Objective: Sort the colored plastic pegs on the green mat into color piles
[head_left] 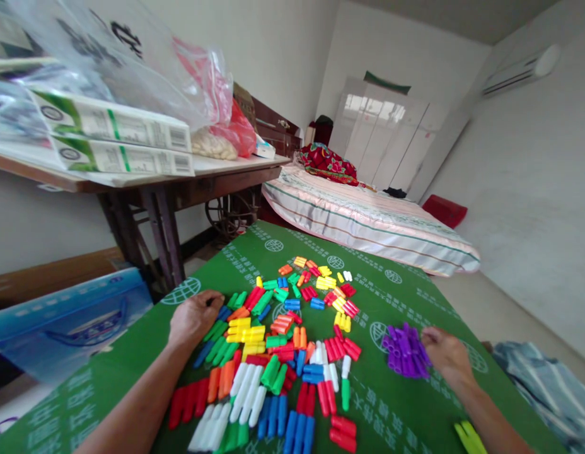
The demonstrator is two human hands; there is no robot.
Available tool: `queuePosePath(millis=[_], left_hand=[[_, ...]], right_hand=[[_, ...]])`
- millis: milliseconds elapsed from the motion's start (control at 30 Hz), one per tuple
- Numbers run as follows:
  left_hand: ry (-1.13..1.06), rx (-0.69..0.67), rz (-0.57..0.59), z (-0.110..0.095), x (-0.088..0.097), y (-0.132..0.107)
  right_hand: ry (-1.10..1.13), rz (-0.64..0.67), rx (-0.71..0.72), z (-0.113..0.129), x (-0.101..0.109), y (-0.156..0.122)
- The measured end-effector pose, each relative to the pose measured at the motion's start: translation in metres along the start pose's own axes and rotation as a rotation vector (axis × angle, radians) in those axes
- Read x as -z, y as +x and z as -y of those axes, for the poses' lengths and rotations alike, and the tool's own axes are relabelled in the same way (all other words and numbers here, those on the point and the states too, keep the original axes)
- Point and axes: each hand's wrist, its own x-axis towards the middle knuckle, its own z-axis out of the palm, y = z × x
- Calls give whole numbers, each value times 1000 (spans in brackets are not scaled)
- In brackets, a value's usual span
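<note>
My left hand [194,318] rests at the left edge of a spread of coloured plastic tube pieces, its fingers curled. Beside its fingertips lie blue pieces [224,313] and green pieces [237,300]; whatever the fingers hold is hidden. On the right, my right hand [444,350] is closed against the side of a heap of purple pieces [406,353]; I cannot make out what is in its fingers. Between the hands lie white pieces [248,394], yellow pieces [246,330], red pieces [326,397] and orange pieces [220,381], many joined side by side in small groups.
The pieces lie on a green printed board [377,403]. A yellow-green piece [469,437] is under my right forearm. A wooden table [231,168] with boxes [122,139] and plastic bags stands at left. Behind is a bed [368,217]; striped cloth [548,384] lies at right.
</note>
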Motion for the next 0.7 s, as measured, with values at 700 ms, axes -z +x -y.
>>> queuePosePath(millis=[700], left_hand=[[-25, -5, -34, 12, -13, 5]], right_hand=[[215, 226, 359, 152, -159, 80]])
